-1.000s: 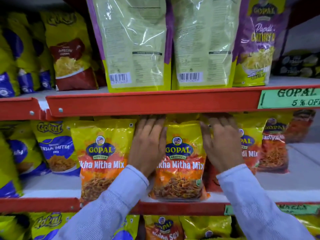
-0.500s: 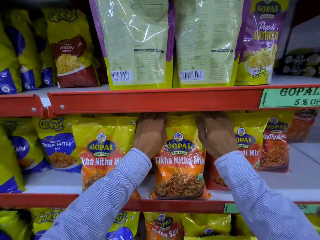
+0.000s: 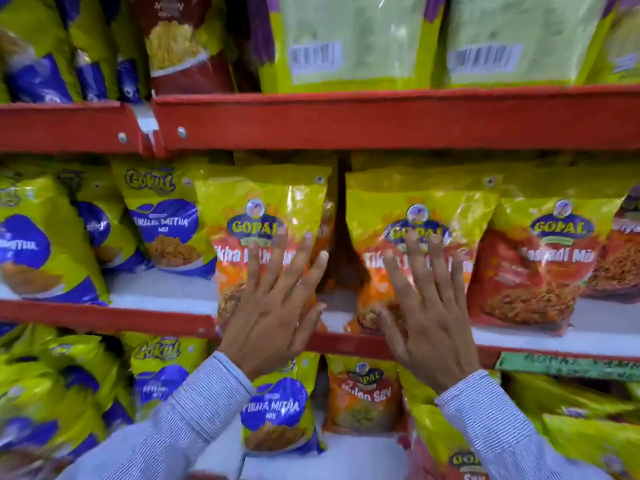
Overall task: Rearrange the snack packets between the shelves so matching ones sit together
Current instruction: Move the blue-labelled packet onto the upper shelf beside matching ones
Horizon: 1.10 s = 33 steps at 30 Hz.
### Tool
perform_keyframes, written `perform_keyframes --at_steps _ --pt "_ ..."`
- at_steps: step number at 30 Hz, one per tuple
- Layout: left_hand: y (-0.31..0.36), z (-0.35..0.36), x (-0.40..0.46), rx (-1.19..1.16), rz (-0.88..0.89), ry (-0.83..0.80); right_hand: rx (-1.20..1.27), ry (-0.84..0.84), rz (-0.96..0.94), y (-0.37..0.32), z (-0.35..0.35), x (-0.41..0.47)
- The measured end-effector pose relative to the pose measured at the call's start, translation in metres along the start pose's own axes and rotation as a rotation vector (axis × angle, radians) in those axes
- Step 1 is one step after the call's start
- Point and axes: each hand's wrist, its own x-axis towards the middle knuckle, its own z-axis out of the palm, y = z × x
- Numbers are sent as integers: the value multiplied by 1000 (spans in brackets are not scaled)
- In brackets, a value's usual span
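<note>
Two yellow-and-orange Gopal Tikha Mitha Mix packets stand side by side on the middle shelf (image 3: 166, 296): the left one (image 3: 263, 202) and the right one (image 3: 415, 199), with a dark gap between them. My left hand (image 3: 273, 306) is spread flat in front of the left packet, fingers apart, holding nothing. In front of the right packet my right hand (image 3: 426, 313) is spread the same way. I cannot tell whether the fingertips touch the packets. A Gopal Nadiyadi Mix packet (image 3: 543, 258) stands right of the pair.
Blue-and-yellow Gokul Tikha Mitha packets (image 3: 162, 220) fill the middle shelf's left. Large purple-and-green pouches (image 3: 349, 39) turned back-out sit on the top shelf above a red shelf rail (image 3: 381, 119). The lower shelf holds a Gokul packet (image 3: 277, 410) and a Gopal sev packet (image 3: 363, 393).
Both hands have pulled back out from beside the centre packet and now hover spread in front of the two packets. The view has dropped lower and closer.
</note>
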Motion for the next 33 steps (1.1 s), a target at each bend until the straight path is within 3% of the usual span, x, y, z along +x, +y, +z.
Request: perform_keyframes --at_steps 4,8,14,18,21,25,33 --pt "-22 14 -85 -156 58 65 195 -11 -176 -36 31 -58" --pt "-34 37 -171 -295 -74 -24 323 -221 -163 -68 65 -113" --pt "-49 95 -247 -626 -663 -491 581 -889 450 -108 128 -156" --pt "-56 140 -248 -922 -748 -729 767 -1120 672 -121 175 -155" --pt "-61 165 -251 -1092 -840 -835 847 -1151 809 -127 199 -161" --pt "-55 170 -258 -1134 -941 -756 909 -997 936 -131 198 -173" --pt "-59 78 -249 -1149 -875 -423 941 -755 758 -150 99 -122"
